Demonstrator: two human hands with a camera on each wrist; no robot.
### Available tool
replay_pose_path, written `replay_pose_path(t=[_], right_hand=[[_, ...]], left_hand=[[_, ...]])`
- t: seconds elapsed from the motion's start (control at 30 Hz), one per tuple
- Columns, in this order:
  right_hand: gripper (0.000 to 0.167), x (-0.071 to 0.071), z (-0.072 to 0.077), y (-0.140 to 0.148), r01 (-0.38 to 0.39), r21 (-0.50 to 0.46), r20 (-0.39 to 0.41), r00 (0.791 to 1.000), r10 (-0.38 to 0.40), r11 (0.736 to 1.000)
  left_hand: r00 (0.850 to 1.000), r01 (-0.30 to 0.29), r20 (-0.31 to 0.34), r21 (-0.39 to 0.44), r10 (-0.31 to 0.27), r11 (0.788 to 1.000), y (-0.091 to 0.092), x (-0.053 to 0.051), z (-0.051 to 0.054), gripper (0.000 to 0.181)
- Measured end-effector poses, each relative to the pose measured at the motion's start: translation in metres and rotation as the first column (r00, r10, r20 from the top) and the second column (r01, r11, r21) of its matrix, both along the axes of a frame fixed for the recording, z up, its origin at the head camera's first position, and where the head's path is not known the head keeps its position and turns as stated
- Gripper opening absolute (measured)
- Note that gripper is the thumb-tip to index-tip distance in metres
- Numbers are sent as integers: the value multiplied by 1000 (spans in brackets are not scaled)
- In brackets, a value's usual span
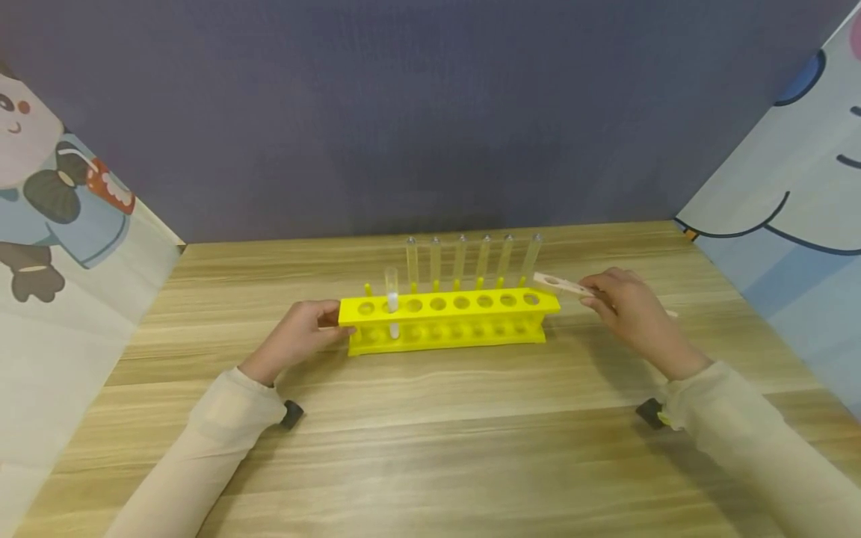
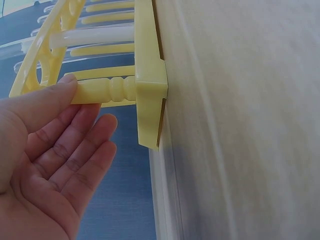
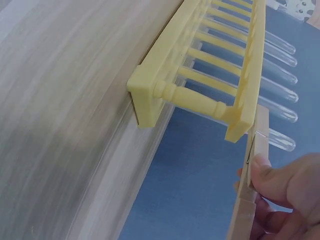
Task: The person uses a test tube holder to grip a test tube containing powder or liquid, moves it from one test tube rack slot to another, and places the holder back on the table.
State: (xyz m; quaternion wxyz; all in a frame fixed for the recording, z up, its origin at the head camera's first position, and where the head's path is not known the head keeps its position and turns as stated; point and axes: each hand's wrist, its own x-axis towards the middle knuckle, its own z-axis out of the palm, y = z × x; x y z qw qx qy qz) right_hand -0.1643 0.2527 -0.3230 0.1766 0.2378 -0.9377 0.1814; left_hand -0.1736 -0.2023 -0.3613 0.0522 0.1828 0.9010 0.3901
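A yellow test tube rack stands on the wooden table. One upright tube with white content sits in its second hole from the left; several empty tubes stand inverted on pegs along the back. My left hand pinches the rack's left end post between thumb and fingers. At the right end, my right hand grips a wooden test tube clamp, its tip beside the rack's top right corner. In the right wrist view, the clamp lies close to the nearest inverted tube.
A dark panel rises behind the table. Cartoon-printed sheets stand at the left and right sides. Dark devices are strapped at both wrists.
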Motion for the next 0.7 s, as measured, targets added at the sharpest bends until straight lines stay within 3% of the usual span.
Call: replay_pose_path(t=[0.3, 0.7], right_hand=[[19, 2, 6, -13, -42, 13, -14, 999, 42, 999], [22, 1, 18, -37, -62, 41, 58, 997, 60, 997]], left_hand=[[1000, 2, -6, -9, -2, 1000, 0, 0, 0, 22], [1000, 6, -9, -17, -6, 1000, -1, -2, -2, 22]])
